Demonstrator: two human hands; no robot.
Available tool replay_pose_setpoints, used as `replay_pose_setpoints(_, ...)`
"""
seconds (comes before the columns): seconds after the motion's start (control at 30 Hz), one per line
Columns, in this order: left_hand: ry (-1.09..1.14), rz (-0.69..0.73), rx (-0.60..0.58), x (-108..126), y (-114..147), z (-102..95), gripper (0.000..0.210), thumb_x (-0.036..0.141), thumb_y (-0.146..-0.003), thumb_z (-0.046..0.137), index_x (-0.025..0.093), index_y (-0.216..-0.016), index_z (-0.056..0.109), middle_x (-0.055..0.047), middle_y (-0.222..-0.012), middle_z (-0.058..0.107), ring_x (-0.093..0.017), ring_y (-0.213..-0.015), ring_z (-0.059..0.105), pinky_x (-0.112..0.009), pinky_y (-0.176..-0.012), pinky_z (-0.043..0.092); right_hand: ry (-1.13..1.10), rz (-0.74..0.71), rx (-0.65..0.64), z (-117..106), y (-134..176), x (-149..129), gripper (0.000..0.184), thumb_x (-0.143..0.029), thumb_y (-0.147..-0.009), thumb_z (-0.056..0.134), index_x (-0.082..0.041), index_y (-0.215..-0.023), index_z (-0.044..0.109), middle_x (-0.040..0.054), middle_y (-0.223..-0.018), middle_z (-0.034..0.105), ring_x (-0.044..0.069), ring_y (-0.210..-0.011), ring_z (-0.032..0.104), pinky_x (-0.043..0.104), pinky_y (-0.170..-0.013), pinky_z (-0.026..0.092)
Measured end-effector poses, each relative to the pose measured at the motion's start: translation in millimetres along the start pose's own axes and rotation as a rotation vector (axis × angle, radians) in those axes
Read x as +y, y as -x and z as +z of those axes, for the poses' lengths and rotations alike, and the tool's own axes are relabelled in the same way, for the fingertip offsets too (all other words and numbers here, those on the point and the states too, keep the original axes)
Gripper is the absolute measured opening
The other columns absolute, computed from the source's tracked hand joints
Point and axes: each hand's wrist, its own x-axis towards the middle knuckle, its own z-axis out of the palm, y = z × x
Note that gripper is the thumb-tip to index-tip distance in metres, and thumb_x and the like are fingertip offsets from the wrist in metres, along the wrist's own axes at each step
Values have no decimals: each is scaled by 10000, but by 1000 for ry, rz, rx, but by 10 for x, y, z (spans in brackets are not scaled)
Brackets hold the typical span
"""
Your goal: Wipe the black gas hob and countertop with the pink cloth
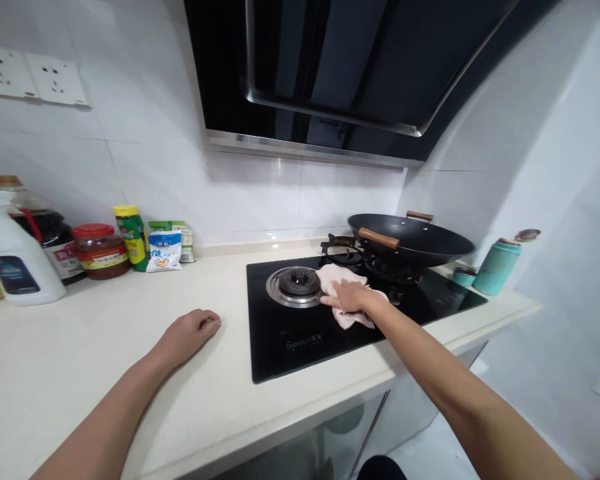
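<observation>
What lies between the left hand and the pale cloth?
The head view shows a strip of white counter, then the black hob with its left burner, between the left hand and the pale cloth.

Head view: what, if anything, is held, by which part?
Right hand lies on the pink cloth near its centre; any grip is hidden. Left hand holds nothing visible.

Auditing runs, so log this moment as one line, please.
left hand: loosely curled on countertop | right hand: spread over pale pink cloth on cooktop, beside left burner | wok: cooktop's right side
</observation>
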Motion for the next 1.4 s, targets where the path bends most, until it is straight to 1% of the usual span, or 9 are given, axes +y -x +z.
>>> replay_pose_setpoints(0.07,-11,-5,0,9,2,-12,453,548,-834,443,212,-954,721,-80,-1008,746,-270,-948,675,-361,-861,503,3,-63,37,95,218,-140,972,-808,-852,409,-140,-1552,319,256,-1563,340,430,-1414,356,549,-1114,289)
replay_pose_setpoints(0.2,-19,-7,-3,9,6,-28,473,567,-825,454,210,-975,725,-93,-1026,750,-288,-963,679,-373,-858,514,-81,-243,192,230,710,-196,647,-611,-981,348,-183,-1444,493,191,-1478,481,365,-1371,421,520,-1123,287)
replay_pose_setpoints(0.37,-16,6,-8,-53,-20,-7,473,579,-833,461,221,-985,731,-88,-1064,749,-295,-991,680,-373,-868,518,-218,-311,209,248,1281,26,503,-571,-997,354,-241,-1271,618,97,-1377,587,286,-1350,449,490,-1189,220)
replay_pose_setpoints(0.5,-12,-2,-13,-96,-35,8,495,597,-829,464,217,-993,736,-89,-1085,745,-293,-1007,678,-368,-872,520,-276,-285,272,235,1544,250,393,-549,-986,405,-230,-1058,625,87,-1263,617,257,-1298,474,466,-1154,297)
replay_pose_setpoints(0.73,-17,2,-10,-32,1,-16,506,599,-826,447,213,-981,736,-92,-1059,744,-292,-981,682,-371,-855,523,-223,-119,244,231,1452,851,437,-608,-934,454,-219,-764,557,66,-958,642,245,-1022,572,417,-973,432)
replay_pose_setpoints(0.87,-10,11,-6,-19,2,-10,499,593,-823,445,213,-960,737,-91,-1043,744,-291,-976,680,-369,-856,522,-20,190,326,334,1351,1103,320,-499,-910,475,-209,-868,603,75,-1014,676,250,-948,596,474,-935,408)
replay_pose_setpoints(0.93,-5,15,-3,-39,-11,6,492,591,-826,448,214,-960,735,-90,-1046,745,-288,-981,678,-366,-864,518,71,236,391,413,1334,1098,310,-422,-938,434,-222,-1084,621,81,-1090,688,263,-989,606,525,-974,359)
replay_pose_setpoints(1.07,-2,17,-5,-92,-40,46,484,589,-833,450,220,-962,736,-82,-1053,743,-282,-984,679,-358,-863,517,218,26,493,573,1331,945,440,-354,-1014,310,-305,-1398,519,94,-1294,624,274,-1178,540,495,-1012,323)
replay_pose_setpoints(1.4,-24,1,-10,-80,-32,16,494,605,-822,458,234,-974,746,-74,-1066,746,-282,-991,685,-346,-858,526,406,279,408,387,1116,728,396,-319,-966,384,-288,-1245,663,143,-1206,603,335,-1087,507,519,-900,383)
